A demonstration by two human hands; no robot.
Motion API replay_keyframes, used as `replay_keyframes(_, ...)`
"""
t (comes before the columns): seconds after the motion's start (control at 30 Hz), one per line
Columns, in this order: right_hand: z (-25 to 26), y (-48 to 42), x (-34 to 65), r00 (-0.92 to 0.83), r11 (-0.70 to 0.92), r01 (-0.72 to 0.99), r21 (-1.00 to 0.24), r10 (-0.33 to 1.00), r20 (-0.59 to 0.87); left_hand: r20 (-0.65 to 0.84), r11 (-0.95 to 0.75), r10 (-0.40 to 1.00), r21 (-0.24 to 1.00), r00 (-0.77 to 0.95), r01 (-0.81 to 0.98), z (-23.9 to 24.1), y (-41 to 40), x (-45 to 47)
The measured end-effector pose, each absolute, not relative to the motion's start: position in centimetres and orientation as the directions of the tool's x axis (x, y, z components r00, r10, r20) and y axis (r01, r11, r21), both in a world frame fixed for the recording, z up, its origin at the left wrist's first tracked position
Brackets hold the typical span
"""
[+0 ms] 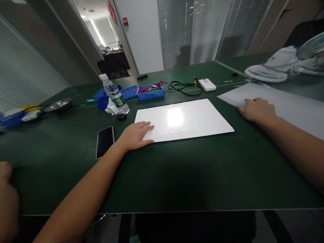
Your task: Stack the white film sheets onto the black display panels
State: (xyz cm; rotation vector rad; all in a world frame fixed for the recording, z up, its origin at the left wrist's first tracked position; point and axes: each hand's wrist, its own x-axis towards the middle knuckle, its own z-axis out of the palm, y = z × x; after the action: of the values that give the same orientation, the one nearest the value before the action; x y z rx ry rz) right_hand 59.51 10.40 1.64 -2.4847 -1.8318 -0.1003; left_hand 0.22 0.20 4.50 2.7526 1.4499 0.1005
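Note:
My left hand (136,135) lies open on the left end of a glossy white board (187,119) with a thin black edge, its fingers spread over the surface. The board rests flat on the green table and reflects a bright light patch. To the right, my right hand (258,109) rests over the near edge of a large white sheet (291,104). Its fingers are slightly bent and apart on the sheet; the palm side is hidden. A phone (105,141) with a dark screen lies left of my left hand.
Behind the board are a water bottle (115,94), a blue bin (151,93) of small parts, a black cable (184,87) and a white box-shaped device (207,84). A white fan (280,60) lies at the far right. Another person's hand (6,189) shows at the left edge.

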Motion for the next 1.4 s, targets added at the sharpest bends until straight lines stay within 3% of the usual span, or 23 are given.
replay_keyframes(0.13,1.6,10.4,59.4,0.362,-0.361,0.932,-0.023,0.932,0.032,0.151,-0.479,0.871,0.059,0.467,0.876,4.0,0.3,0.1)
replay_keyframes(0.3,1.9,10.2,58.9,0.353,-0.353,0.936,-0.019,0.935,0.031,0.231,-0.315,0.935,0.194,0.269,0.929,2.4,1.1,-0.5)
replay_keyframes(0.47,2.1,9.8,58.2,0.338,-0.338,0.941,-0.002,0.94,0.055,0.15,-0.139,0.982,0.186,0.112,0.973,0.7,2.4,-1.0)
replay_keyframes(0.63,2.5,9.4,57.4,0.308,-0.31,0.951,0.002,0.946,0.104,0.087,-0.108,0.992,0.156,0.095,0.982,0.5,2.5,-0.9)
replay_keyframes(0.8,3.5,8.6,57.3,0.335,-0.336,0.941,-0.032,0.917,0.215,0.077,-0.105,0.993,0.151,0.094,0.983,0.8,2.3,-0.8)
replay_keyframes(1.03,4.7,7.2,56.2,0.283,-0.265,0.957,-0.115,0.783,0.553,0.084,-0.13,0.99,0.172,0.117,0.976,0.8,2.4,-0.9)
replay_keyframes(1.13,5.1,6.2,54.3,0.189,-0.134,0.982,-0.134,0.707,0.681,0.077,-0.136,0.989,0.175,0.124,0.975,0.9,2.3,-0.8)
replay_keyframes(1.23,5.1,5.1,52.2,0.0,0.077,0.994,-0.074,0.694,0.72,0.078,-0.14,0.989,0.174,0.128,0.975,1.1,2.1,-0.7)
replay_keyframes(1.3,4.6,4.6,50.9,-0.183,0.231,0.973,0.012,0.736,0.652,0.075,-0.134,0.99,0.167,0.123,0.977,1.2,2.0,-0.6)
replay_keyframes(1.4,3.4,4.2,48.9,-0.546,0.559,0.824,0.093,0.737,0.399,0.073,-0.12,0.991,0.163,0.11,0.979,1.3,2.0,-0.6)
